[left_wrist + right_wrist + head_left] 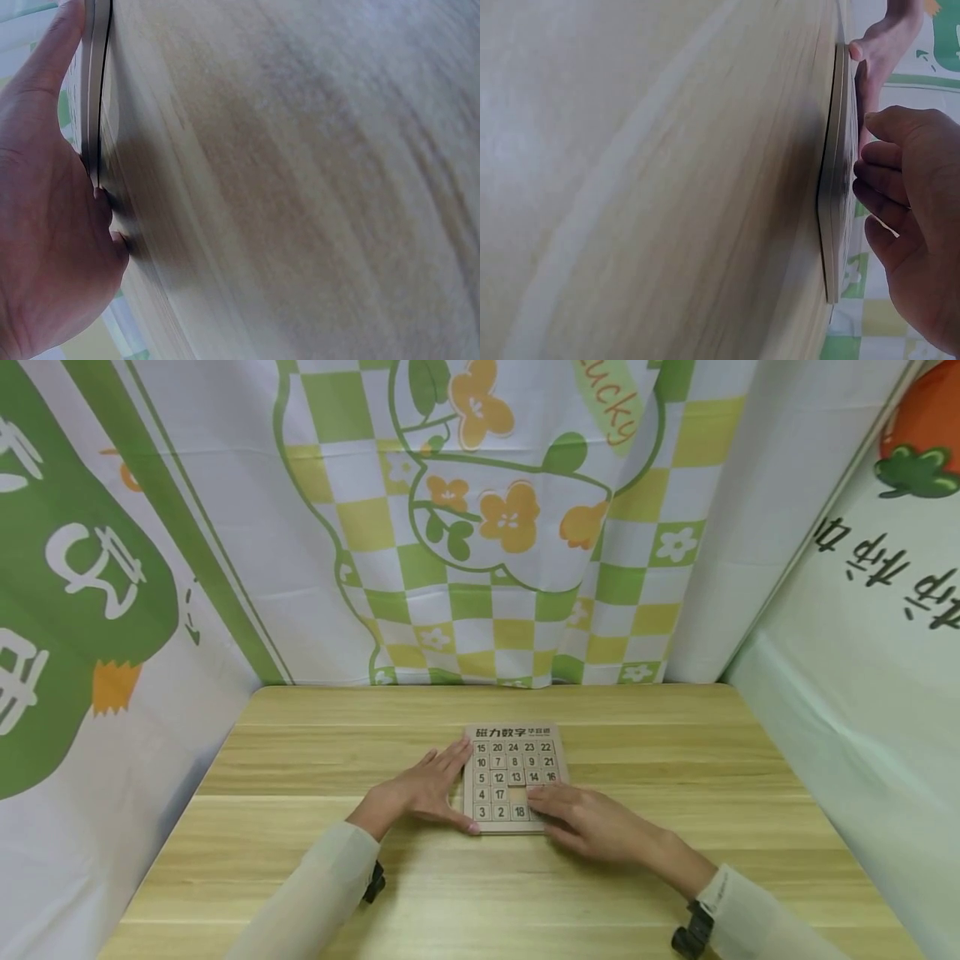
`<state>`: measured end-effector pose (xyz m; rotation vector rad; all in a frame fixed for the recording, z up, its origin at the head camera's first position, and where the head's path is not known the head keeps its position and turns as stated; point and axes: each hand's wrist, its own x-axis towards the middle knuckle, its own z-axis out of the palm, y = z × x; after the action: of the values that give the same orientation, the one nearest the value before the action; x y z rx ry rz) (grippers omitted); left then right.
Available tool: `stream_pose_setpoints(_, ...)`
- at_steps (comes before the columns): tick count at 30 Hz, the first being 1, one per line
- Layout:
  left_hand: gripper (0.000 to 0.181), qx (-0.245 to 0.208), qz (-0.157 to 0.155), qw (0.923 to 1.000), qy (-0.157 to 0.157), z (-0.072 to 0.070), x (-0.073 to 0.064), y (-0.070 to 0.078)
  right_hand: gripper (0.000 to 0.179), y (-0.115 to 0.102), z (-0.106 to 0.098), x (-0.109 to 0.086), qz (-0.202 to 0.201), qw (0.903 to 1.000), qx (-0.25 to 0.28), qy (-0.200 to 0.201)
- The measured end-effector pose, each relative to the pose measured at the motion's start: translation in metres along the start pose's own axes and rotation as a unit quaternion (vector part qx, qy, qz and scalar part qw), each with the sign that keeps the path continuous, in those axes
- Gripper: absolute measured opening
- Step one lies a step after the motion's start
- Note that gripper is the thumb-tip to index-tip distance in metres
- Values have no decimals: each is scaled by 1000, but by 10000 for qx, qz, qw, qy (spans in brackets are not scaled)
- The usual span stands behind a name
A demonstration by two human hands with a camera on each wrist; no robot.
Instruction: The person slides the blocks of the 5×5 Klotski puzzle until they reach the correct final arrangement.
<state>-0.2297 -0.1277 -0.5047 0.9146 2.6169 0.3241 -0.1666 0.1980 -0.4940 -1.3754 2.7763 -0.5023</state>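
Observation:
A wooden sliding number puzzle lies flat on the table, its square tiles showing black numbers beneath a line of printed characters. One gap shows in the fourth row, right of tile 17. My left hand is spread along the board's left side, thumb at the near left corner and fingertips at the upper left edge. Fingertips of my right hand touch the tiles right of the gap, covering the lower right ones. In the right wrist view, the right fingers are loosely bent over the puzzle's edge.
The light wood table extends around the puzzle on all sides. A curtain with green and yellow checks hangs behind its far edge, and printed white cloths hang at left and right. Dark straps sit at both wrists.

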Motion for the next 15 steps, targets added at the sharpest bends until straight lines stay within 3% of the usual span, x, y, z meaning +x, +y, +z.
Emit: stream_pose_setpoints(15,137,25,-21,10000,-35,-1,0,1,49,-18,1,1,-339,9993,-20,-150)
